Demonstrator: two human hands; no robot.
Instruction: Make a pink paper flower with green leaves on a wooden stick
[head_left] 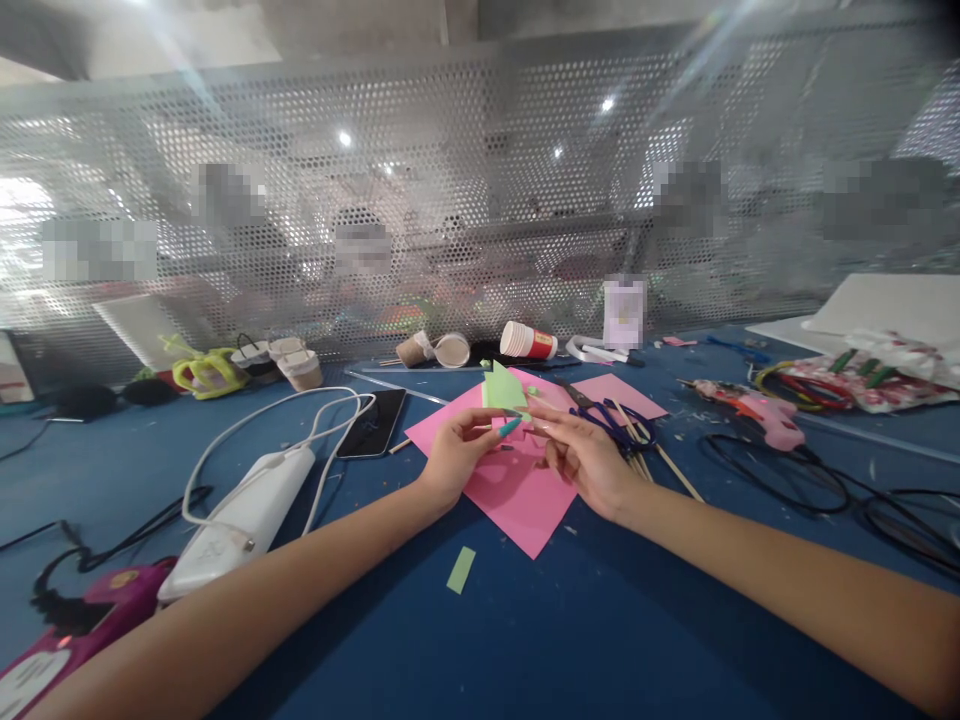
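Observation:
Over the pink paper (pixel 525 500), my left hand (pixel 461 450) and my right hand (pixel 589 455) meet at their fingertips. The fingers of both are closed in a pinch on something small, too small to make out between them. Light green paper (pixel 504 388) lies just behind the fingertips on the pink sheets. Scissors with dark blue handles (pixel 630 425) rest right behind my right hand, beside several thin wooden sticks (pixel 679 472). A small green paper strip (pixel 461 570) lies on the blue table in front of the pink paper.
Left are a black phone (pixel 373 423), a white power bank (pixel 240 520) with a looping cable and a magenta device (pixel 112 620). Paper cups (pixel 529 341) lie at the back. To the right are a pink glue gun (pixel 772 418), black cable (pixel 817 500) and a patterned bundle (pixel 870 375).

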